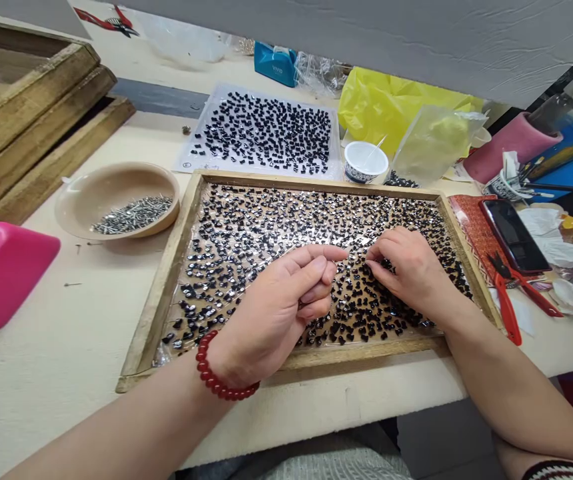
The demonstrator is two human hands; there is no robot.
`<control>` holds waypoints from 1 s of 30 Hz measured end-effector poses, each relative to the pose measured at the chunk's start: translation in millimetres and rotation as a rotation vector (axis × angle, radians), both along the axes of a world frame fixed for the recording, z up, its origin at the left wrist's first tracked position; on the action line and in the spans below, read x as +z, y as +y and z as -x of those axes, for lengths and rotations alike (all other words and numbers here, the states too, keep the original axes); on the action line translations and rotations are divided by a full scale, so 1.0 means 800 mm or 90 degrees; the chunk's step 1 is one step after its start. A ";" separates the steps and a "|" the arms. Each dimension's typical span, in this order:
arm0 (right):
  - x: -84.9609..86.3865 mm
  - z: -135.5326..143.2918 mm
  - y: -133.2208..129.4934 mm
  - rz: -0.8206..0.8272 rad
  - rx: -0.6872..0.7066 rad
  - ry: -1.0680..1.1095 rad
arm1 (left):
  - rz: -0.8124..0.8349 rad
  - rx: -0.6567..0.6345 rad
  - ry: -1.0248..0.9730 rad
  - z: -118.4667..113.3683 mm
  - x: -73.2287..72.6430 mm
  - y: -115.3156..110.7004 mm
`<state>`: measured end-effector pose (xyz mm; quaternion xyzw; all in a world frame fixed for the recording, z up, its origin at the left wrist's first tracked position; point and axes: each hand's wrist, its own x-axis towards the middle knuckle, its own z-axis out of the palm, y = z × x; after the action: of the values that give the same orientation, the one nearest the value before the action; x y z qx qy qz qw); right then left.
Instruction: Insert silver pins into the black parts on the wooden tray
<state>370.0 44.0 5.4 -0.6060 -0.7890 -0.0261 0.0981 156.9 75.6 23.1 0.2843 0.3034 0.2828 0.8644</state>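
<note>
A shallow wooden frame tray [161,280] lies before me, its floor lined with shiny film and covered in small glossy black pieces [366,327], some with pale highlights. Over the middle of the tray is my left hand [271,310], wearing a red bead bracelet [211,373]. Its thumb presses against curled fingers while the index finger points right; whatever it may hold is too hidden to name. My right hand [414,270] hovers at the tray's right half, thumb and fingertips pinched together close to the black pieces. Anything between those fingertips is too small to make out.
To the left stand a beige bowl [74,213] of metal pins [134,215], a pink plastic container [14,273] and stacked wooden trays [31,100]. Behind lie a white sheet [194,150] of black pieces and a white cup [366,160]. Red-handled pliers [506,310] and a phone [514,233] rest right.
</note>
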 end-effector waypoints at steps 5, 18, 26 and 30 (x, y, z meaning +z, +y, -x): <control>0.000 0.002 0.000 -0.008 -0.002 -0.007 | -0.030 -0.027 -0.001 0.001 -0.001 0.000; 0.012 -0.002 -0.007 -0.042 -0.003 0.105 | -0.050 -0.091 0.023 0.003 -0.001 0.000; 0.056 0.041 -0.036 0.059 0.192 0.428 | -0.108 -0.344 0.102 0.007 -0.004 0.000; 0.053 0.039 -0.036 0.104 0.208 0.434 | -0.130 -0.385 0.109 0.007 -0.002 0.000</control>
<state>338.6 15.6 47.7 -0.4519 -0.7968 0.2555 0.3092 151.7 75.9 21.6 0.4697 0.2470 0.0172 0.8474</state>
